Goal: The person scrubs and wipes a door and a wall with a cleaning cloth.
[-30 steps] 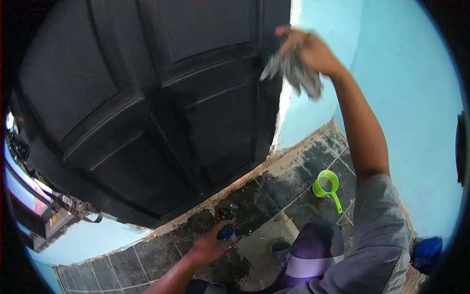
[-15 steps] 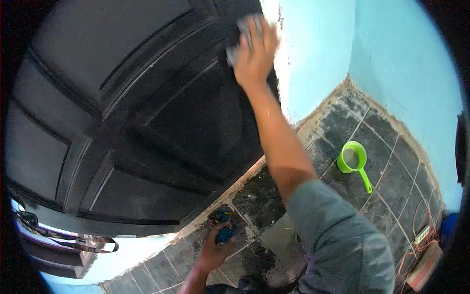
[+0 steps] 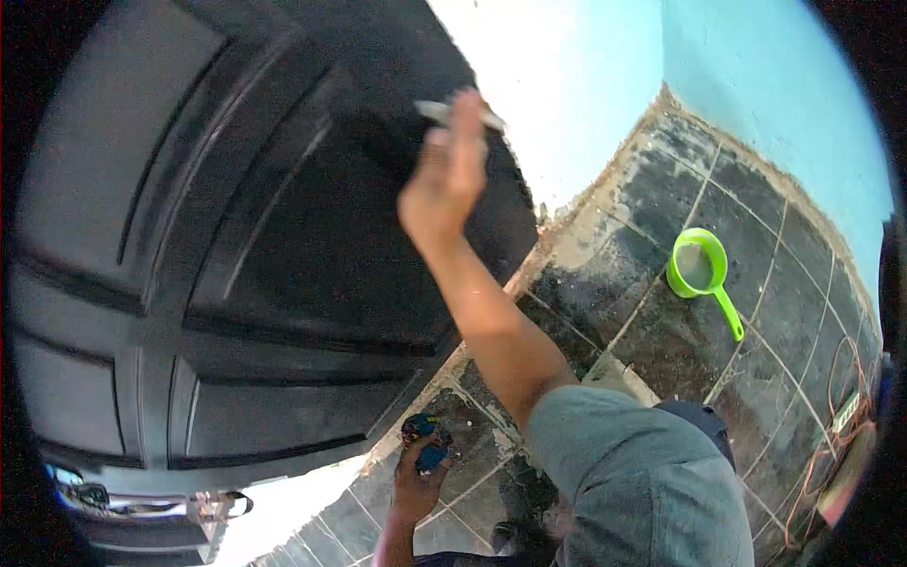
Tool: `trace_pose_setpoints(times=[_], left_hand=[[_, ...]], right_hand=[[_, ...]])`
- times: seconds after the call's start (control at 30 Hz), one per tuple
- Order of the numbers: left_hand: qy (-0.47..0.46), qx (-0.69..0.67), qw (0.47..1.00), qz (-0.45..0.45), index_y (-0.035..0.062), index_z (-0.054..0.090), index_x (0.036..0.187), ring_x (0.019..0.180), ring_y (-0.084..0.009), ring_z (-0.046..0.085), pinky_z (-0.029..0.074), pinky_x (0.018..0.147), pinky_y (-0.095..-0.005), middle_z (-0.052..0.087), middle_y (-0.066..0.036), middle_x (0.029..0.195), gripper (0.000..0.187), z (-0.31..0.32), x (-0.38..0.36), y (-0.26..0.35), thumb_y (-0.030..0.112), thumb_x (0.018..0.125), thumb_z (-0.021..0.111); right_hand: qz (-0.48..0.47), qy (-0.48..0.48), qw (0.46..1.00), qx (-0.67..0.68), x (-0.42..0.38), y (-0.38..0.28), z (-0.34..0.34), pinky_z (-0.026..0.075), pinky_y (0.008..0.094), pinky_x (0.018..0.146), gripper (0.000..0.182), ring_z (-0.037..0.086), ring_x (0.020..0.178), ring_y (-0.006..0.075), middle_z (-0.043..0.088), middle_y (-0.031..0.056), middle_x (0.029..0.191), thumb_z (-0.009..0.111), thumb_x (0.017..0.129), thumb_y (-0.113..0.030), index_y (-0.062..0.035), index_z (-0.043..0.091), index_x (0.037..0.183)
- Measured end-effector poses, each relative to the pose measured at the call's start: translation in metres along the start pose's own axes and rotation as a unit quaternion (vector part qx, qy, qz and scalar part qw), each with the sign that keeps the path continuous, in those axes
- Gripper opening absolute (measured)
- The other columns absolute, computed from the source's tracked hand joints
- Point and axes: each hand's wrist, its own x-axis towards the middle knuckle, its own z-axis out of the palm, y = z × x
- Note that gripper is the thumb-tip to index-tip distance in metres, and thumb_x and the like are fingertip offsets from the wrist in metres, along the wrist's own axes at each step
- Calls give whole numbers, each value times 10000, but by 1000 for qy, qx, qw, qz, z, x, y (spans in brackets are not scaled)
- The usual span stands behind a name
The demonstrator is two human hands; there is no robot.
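Note:
My right hand (image 3: 444, 184) is raised against the black panelled door (image 3: 350, 236), near its edge beside the pale wall. It is closed on a light grey piece of material (image 3: 435, 111), blurred by motion, that sticks out on both sides of the fingers. Low in the view, my left hand (image 3: 418, 472) grips a dark blue, multicoloured bundle (image 3: 433, 455) above the tiled floor, close to the bottom of the door.
A bright green dipper (image 3: 726, 304) holding cloudy liquid stands on the dark floor tiles (image 3: 661, 331). Light blue walls (image 3: 775, 85) meet in a corner behind it. An orange cord (image 3: 805, 487) and a power strip (image 3: 847, 413) lie at the far right.
My right hand has moved left and down across the door, turning edge-on with the grey material. The view has shifted, while my left hand still holds the bundle.

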Motion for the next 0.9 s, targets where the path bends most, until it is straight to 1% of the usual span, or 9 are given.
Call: trace_pose_setpoints(times=[0.13,0.23,0.33,0.4,0.53,0.6,0.67,0.77,0.9], left_hand=[[-28,-21,999,-20,107,600,1373,1195,-278,658,522,1014,-384,657,-177,1309,482,7,7,-36,121,923,772],[-40,-76,995,-55,103,597,1382,1224,-272,644,504,1040,-382,651,-171,1331,491,12,21,-47,135,925,774],[-30,-70,995,-66,96,594,1387,1235,-268,639,503,1041,-380,647,-176,1343,481,9,23,-42,169,943,765],[-29,-68,996,-54,89,590,1388,1221,-273,646,509,1033,-382,649,-183,1338,473,11,24,-36,188,956,757],[-50,-50,997,-30,70,572,1392,1156,-287,678,544,993,-392,662,-192,1304,467,13,32,-43,185,972,742],[-62,-82,993,-65,62,556,1391,1148,-278,674,570,955,-388,646,-181,1305,462,15,31,-44,152,974,734],[-65,-180,974,-124,58,536,1386,1170,-257,650,597,910,-374,608,-156,1326,458,15,37,-43,98,971,725],[-49,-157,982,-97,53,523,1390,1111,-251,679,607,883,-371,614,-158,1318,454,13,37,-34,90,978,712],[-51,-127,986,-97,51,519,1395,1092,-253,688,613,869,-366,607,-156,1331,463,16,42,-30,129,982,713]], right_hand=[[-122,-113,980,-111,-6,26,-23,352,540,1174,445,514,1381,406,586,242,1440,543,1030,-91,27,561,1458],[13,-20,987,-159,-91,99,-87,326,535,1188,416,498,1384,401,577,260,1428,464,1075,-169,57,582,1404],[295,-15,936,-194,-181,184,-163,334,470,1191,462,479,1410,386,498,250,1528,412,1098,-206,30,492,1486],[578,56,791,-190,-142,159,-146,308,435,1213,482,443,1442,370,486,257,1535,486,1077,-198,51,473,1489],[148,-38,983,-105,-136,99,-105,215,441,1263,556,307,1542,371,357,241,1642,443,1065,-168,77,360,1557],[169,-91,972,-135,-141,86,-113,205,443,1267,558,245,1573,362,317,252,1661,409,1044,-120,68,358,1567],[259,-33,961,-87,-166,136,-139,521,445,992,503,648,1117,343,586,221,1394,380,1024,-53,56,437,1512],[436,-4,852,-291,-213,267,-198,539,464,872,389,655,1014,399,674,230,1138,532,983,-77,56,552,1348],[442,-118,792,-404,-177,214,-189,526,462,907,381,653,1028,397,660,241,1174,559,977,-53,76,557,1336]])
